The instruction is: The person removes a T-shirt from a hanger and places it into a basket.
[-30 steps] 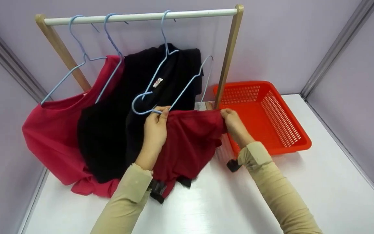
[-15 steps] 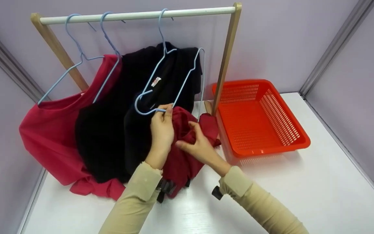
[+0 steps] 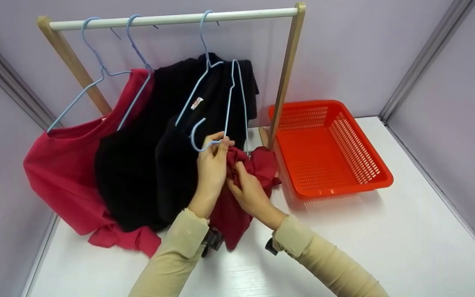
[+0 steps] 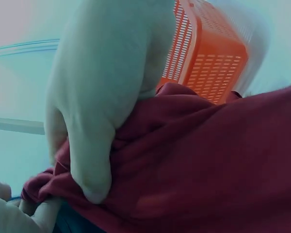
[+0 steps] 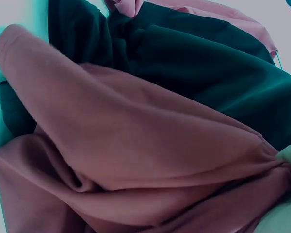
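My left hand (image 3: 212,171) pinches a light-blue wire hanger (image 3: 227,107) near its neck, with the hook to the left and the long loop pointing up. A dark red garment (image 3: 231,214) hangs bunched below the hanger. My right hand (image 3: 250,192) grips gathered cloth of it, close beside the left hand. In the left wrist view the right hand (image 4: 94,107) has thumb and fingers around the red cloth (image 4: 199,160), with part of the left hand (image 4: 14,213) at the lower left. Red folds (image 5: 136,141) fill the right wrist view.
A rack with a white rail (image 3: 171,18) and wooden posts stands behind. On it hang a bright red top (image 3: 68,165) and black garments (image 3: 130,177) on blue hangers. An orange-red plastic basket (image 3: 332,192) sits right of the rack on the white table (image 3: 344,255).
My right hand has let go of the stretched right edge, moved left and gathered the cloth near the left hand. The hanger has swung more upright, its loop moving left.
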Motion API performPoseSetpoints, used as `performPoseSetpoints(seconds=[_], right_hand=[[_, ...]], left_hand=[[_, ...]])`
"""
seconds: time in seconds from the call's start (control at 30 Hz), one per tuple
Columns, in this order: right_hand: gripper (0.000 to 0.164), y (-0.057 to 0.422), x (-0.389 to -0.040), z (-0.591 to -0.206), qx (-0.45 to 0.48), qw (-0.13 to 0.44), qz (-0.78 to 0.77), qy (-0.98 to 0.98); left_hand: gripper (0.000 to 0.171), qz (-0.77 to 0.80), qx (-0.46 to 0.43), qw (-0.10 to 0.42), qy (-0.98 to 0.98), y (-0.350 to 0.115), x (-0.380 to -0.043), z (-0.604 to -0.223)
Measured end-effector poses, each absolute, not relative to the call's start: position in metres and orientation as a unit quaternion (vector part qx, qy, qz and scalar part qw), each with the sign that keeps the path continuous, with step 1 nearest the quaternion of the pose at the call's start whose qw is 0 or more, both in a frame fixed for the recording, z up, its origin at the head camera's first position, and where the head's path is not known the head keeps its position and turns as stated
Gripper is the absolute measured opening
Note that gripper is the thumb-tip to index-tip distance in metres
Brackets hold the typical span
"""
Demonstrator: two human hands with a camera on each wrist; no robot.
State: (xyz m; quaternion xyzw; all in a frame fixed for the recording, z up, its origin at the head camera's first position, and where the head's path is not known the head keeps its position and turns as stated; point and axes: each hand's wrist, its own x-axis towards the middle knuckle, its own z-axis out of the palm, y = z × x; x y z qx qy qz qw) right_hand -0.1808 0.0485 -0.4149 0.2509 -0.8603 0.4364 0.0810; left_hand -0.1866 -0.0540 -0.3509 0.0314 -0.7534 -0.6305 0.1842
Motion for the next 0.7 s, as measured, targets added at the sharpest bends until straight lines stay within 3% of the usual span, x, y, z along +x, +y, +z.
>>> performPoseSetpoints(seconds=[0.37, 0.7], right_hand=[[0.016, 0.053, -0.181, -0.418, 0.222, 0.084, 0.476, -0.847], [0.021, 0.055, -0.175, -0.427, 0.215, 0.114, 0.501, -0.831]], left_hand=[[0.026, -0.535, 0.045, 0.101, -0.838, -0.056, -0.183, -0.35], [0.023, -0.597, 0.035, 0.105, -0.794, -0.054, -0.192, -0.349]])
